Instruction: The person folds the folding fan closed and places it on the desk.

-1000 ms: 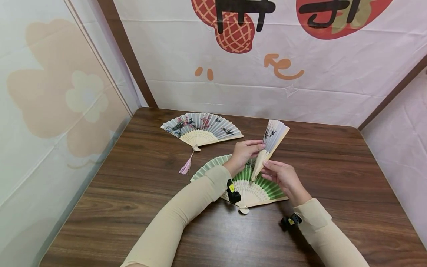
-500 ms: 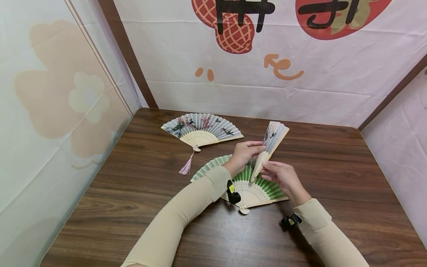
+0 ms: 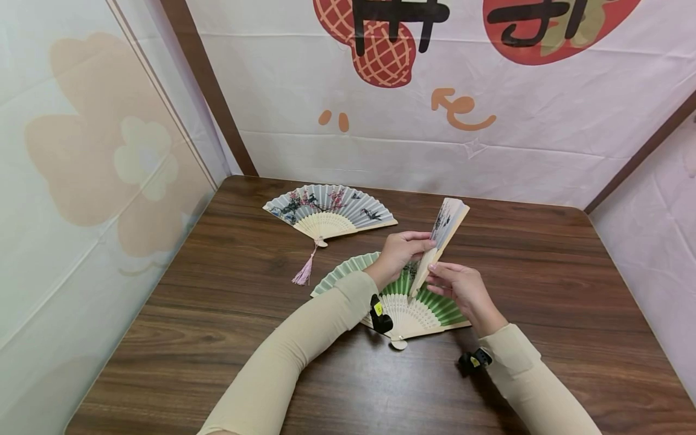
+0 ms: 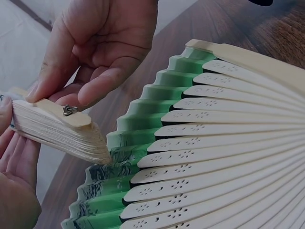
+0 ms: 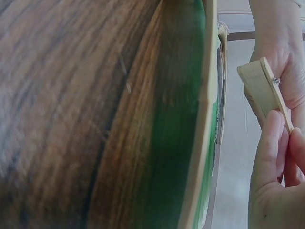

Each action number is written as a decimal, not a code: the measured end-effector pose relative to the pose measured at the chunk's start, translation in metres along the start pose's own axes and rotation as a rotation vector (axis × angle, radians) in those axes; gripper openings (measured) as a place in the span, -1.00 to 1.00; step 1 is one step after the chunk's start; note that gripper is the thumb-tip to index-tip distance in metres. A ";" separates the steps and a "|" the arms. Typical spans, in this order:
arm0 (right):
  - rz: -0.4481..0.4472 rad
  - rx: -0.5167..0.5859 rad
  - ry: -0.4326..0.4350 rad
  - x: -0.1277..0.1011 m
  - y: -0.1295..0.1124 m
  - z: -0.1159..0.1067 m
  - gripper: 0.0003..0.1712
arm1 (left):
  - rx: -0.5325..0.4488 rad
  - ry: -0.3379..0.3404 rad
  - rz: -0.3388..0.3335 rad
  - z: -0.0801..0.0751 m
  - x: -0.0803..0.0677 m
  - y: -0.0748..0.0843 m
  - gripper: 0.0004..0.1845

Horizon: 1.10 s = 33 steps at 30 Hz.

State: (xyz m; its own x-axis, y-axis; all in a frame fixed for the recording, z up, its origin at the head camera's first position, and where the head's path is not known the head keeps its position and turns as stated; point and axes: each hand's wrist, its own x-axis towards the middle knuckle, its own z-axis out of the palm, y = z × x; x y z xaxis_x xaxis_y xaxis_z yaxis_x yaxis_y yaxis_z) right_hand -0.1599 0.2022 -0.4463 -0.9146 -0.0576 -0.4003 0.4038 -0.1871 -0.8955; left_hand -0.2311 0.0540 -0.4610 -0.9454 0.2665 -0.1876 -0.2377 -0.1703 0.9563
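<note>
As the head camera looked down, three paper fans with pale bamboo ribs were in sight on or above the brown wooden table (image 3: 228, 314). A nearly closed white ink-painted fan (image 3: 441, 235) was held between both hands just past the table's centre, tilted toward one o'clock. The left hand (image 3: 401, 251) pinched its folded leaf from nine o'clock, and the right hand (image 3: 461, 289) gripped its bamboo base from five o'clock. Directly beneath them lay one spread green fan (image 3: 413, 302), flat on the wood. One spread grey fan with blossoms and a pink tassel (image 3: 328, 212) lay well apart at eleven o'clock.

In the left wrist view, the right hand's thumb and fingers (image 4: 97, 45) clasped the closed fan's riveted end (image 4: 62, 126), just above the green fan's pleats (image 4: 200, 143).

In the right wrist view, one bamboo guard end (image 5: 264, 90) sat pinched between fingers (image 5: 271, 138) at three o'clock, beside the green fan's edge (image 5: 202, 119).
</note>
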 end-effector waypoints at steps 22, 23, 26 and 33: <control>-0.040 -0.056 0.049 0.001 -0.003 0.001 -0.83 | -0.038 0.033 0.014 0.004 -0.001 -0.002 -0.68; -0.040 -0.057 0.051 0.001 -0.003 0.001 -0.84 | -0.036 0.034 0.014 0.004 -0.001 -0.002 -0.68; -0.041 -0.061 0.056 0.001 -0.004 0.002 -0.84 | -0.029 0.036 0.016 0.004 -0.002 -0.002 -0.69; -0.045 -0.075 0.074 0.002 -0.005 0.002 -0.85 | -0.002 0.058 0.025 0.006 -0.003 -0.001 -0.71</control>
State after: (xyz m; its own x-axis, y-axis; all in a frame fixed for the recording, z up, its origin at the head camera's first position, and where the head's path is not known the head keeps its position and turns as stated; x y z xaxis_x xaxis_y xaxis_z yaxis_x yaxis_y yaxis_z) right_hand -0.1633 0.2010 -0.4423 -0.9289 0.0224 -0.3697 0.3650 -0.1141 -0.9240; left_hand -0.2263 0.0589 -0.4600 -0.9624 0.2071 -0.1758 -0.2137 -0.1780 0.9605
